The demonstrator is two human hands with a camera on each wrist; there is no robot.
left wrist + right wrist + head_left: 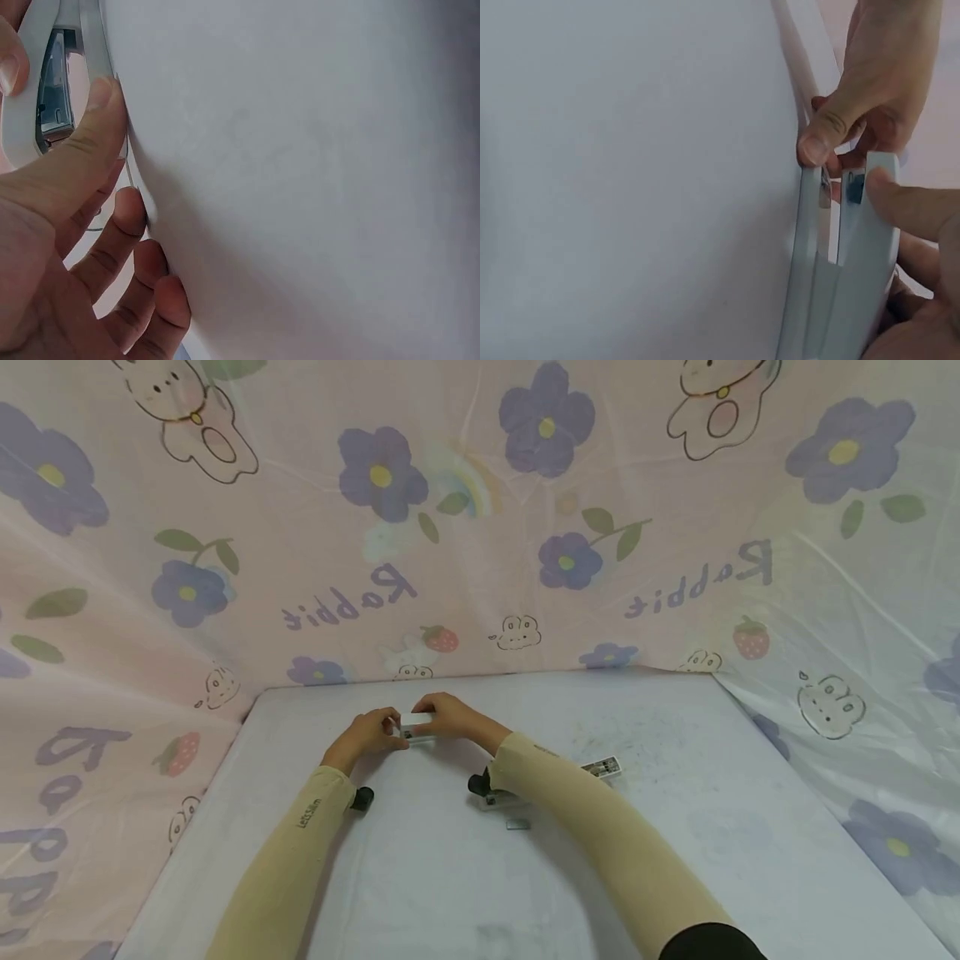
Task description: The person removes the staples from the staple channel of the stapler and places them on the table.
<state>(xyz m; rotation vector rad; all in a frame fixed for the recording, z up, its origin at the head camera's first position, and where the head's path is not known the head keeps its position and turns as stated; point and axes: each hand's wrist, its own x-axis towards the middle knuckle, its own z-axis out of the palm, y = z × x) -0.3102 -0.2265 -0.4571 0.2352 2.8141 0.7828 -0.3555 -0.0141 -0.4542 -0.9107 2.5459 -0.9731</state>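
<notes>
A white stapler (417, 720) is held between both hands, off toward the far side of the table. The left hand (369, 732) pinches one end of it, thumb on the lower arm. From the other side the right hand (452, 717) grips the upper arm with its thumb on top. In the right wrist view the stapler (859, 277) has its two arms apart, with a metal part and a dark blue piece in the gap. A metal channel inside the stapler (21, 131) appears in the left wrist view. Fingers hide parts of it.
A printed white object (603, 767) sticks out beyond the right forearm, which partly covers it. Another pale piece (498, 802) lies under the right wrist. Near it is a small grey strip (517, 824). Patterned cloth (465, 552) surrounds the white table (420, 877).
</notes>
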